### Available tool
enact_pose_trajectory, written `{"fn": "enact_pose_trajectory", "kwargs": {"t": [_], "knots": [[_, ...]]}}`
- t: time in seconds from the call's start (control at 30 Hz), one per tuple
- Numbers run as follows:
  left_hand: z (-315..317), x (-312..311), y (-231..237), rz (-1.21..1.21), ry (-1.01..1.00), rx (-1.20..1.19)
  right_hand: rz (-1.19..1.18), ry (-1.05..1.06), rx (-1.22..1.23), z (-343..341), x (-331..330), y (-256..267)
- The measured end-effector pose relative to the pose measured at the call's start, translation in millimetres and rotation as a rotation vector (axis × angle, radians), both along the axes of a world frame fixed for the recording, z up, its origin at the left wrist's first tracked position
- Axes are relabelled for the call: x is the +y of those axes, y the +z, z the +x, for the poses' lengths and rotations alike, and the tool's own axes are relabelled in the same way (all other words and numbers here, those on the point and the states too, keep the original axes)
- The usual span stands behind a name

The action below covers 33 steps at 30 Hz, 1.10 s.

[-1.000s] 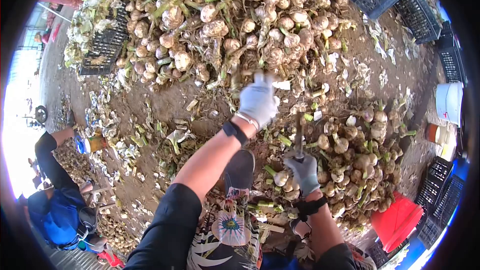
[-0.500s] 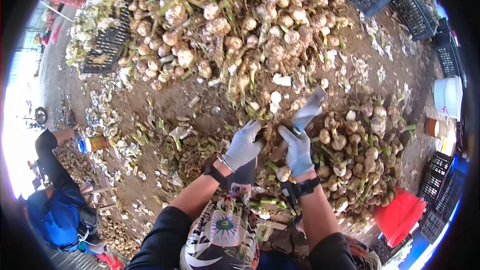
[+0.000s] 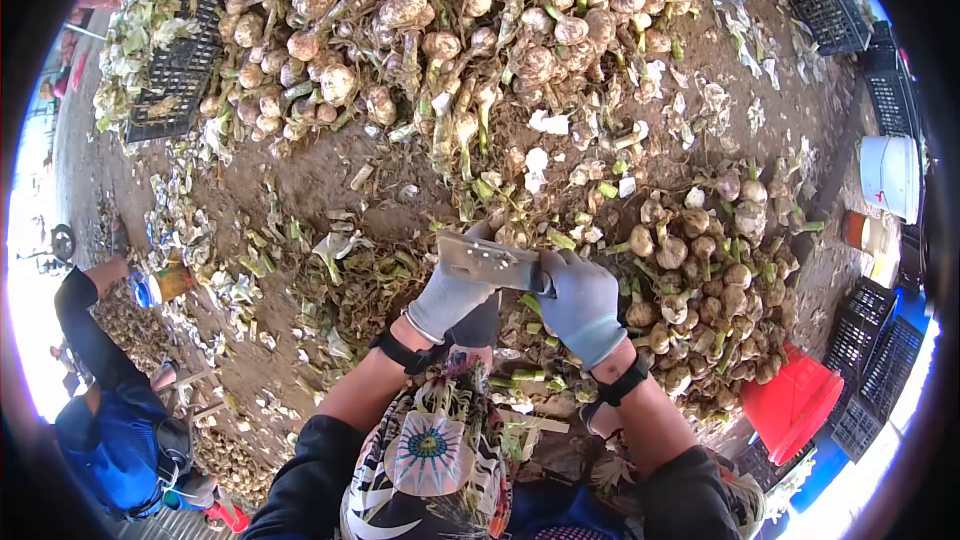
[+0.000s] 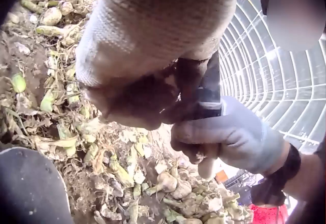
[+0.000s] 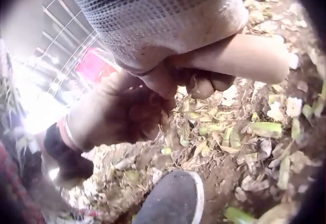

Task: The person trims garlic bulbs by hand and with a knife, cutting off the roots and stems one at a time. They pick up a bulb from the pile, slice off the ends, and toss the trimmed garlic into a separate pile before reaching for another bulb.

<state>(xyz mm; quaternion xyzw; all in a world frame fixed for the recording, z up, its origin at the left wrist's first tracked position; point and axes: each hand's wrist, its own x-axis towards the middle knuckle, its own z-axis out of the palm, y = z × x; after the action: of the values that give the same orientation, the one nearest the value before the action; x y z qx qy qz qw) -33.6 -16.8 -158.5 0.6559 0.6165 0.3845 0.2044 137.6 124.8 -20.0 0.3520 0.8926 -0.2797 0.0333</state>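
My gloved right hand (image 3: 585, 308) grips the wooden handle (image 5: 244, 58) of a broad knife (image 3: 488, 262). Its blade lies across the front of my gloved left hand (image 3: 452, 292) in the head view, hiding the fingers. Both hands meet at close range in the wrist views, the left hand (image 4: 153, 35) above the right hand (image 4: 237, 135) in the left wrist view. The left fingers are curled round a shaded brown thing, apparently a garlic bulb (image 4: 189, 75), mostly hidden. Harvested garlic (image 3: 405, 12) is heaped beyond the hands.
A smaller garlic pile (image 3: 705, 285) lies to the right, near a red bucket (image 3: 790, 402). Black crates (image 3: 825, 0) and a white bucket (image 3: 890, 177) stand along the right. Trimmings litter the soil. Another person (image 3: 120, 440) sits at the left.
My left hand came back from the large heap and met the right. Since then, the knife has swung from pointing up and right to lying leftward across the left hand.
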Motion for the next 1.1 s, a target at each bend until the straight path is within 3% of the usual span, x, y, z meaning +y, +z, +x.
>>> {"fn": "enact_pose_trajectory", "kwargs": {"t": [0.07, 0.1, 0.2, 0.43, 0.5, 0.63, 0.67, 0.7, 0.73, 0.8, 0.83, 0.87, 0.9, 0.93, 1.0, 1.07, 1.1], "knots": [[9, 13, 67, -0.459, 0.196, -0.705, -0.003, -0.02, 0.017, -1, -1, 0], [13, 13, 70, -0.434, 0.276, -0.922, 0.002, -0.035, 0.006, -1, -1, 0], [12, 12, 64, -0.347, 0.246, -0.721, -0.012, -0.031, -0.017, -3, -7, 7], [11, 20, 95, -0.438, 0.278, -0.706, -0.033, -0.038, 0.026, -1, -10, 5], [16, 20, 98, -0.384, 0.378, -1.085, -0.029, -0.055, -0.017, 0, -9, 3], [9, 26, 112, -0.452, 0.356, -0.981, -0.101, -0.066, -0.024, 4, -4, 0], [5, 34, 128, -0.589, 0.341, -1.041, -0.103, -0.069, -0.026, 8, 3, -4], [2, 41, 140, -0.719, 0.323, -1.094, -0.211, -0.182, -0.219, 13, 16, -14], [8, 40, 145, -0.527, 0.268, -1.046, -0.32, -0.295, -0.412, 21, 24, -23], [-4, 52, 171, -0.739, 0.162, -0.515, -0.336, -0.341, -0.361, 38, 16, -38], [2, 49, 164, -0.741, 0.161, -0.519, -0.437, -0.379, -0.19, 45, 8, -47], [8, 49, 150, -0.564, 0.143, -0.502, -0.525, -0.416, -0.005, 43, 9, -47], [11, 47, 139, -0.389, 0.127, -0.482, -0.565, -0.382, 0.001, 39, 9, -46], [9, 46, 135, -0.385, 0.126, -0.477, -0.563, -0.381, 0.007, 30, 10, -37], [3, 44, 130, -0.3, -0.078, 0.156, -0.544, -0.262, 0.031, 12, 14, -10], [5, 43, 132, -0.218, -0.104, 0.263, -0.486, -0.2, 0.007, 6, 20, 1], [1, 40, 134, -0.158, -0.138, 0.311, -0.482, -0.186, -0.195, 13, 24, -6]]}}
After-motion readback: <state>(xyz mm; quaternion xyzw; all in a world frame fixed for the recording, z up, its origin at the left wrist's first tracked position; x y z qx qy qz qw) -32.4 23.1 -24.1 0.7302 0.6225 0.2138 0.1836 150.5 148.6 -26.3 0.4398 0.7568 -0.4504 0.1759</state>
